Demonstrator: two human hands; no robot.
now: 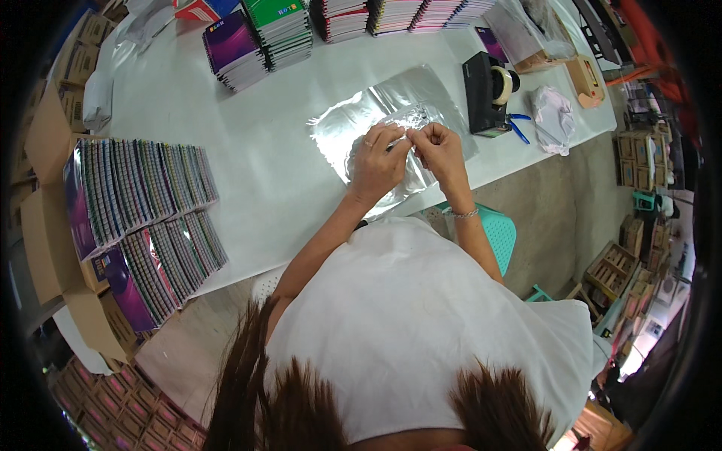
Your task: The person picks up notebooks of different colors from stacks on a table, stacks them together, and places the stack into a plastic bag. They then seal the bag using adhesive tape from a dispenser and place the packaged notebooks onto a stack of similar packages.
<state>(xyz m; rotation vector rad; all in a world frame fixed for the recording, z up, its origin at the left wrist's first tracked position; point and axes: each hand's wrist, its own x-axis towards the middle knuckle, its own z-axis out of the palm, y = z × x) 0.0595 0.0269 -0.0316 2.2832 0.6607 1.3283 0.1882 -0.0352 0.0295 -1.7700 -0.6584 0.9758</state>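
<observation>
A stack of clear, shiny plastic bags [338, 128] lies flat on the white-covered table in front of me. My left hand [378, 164] is over its near part, fingers bent and closed in a pinch. Close beside it, my right hand [444, 156] also pinches, thumb against fingertips. The two sets of fingertips almost meet at the crumpled plastic of the top clear bag [412, 114], and both appear to grip it. Glare and the fingers hide exactly where the film is held.
At the left, a cardboard box [43, 244] holds two rows of spiral notebooks [147, 184]. More notebook stacks [278, 34] line the far edge. To the right are a black tape dispenser [479, 94], blue-handled pliers [519, 129] and crumpled white paper [553, 116]. A green stool [498, 237] stands by the table.
</observation>
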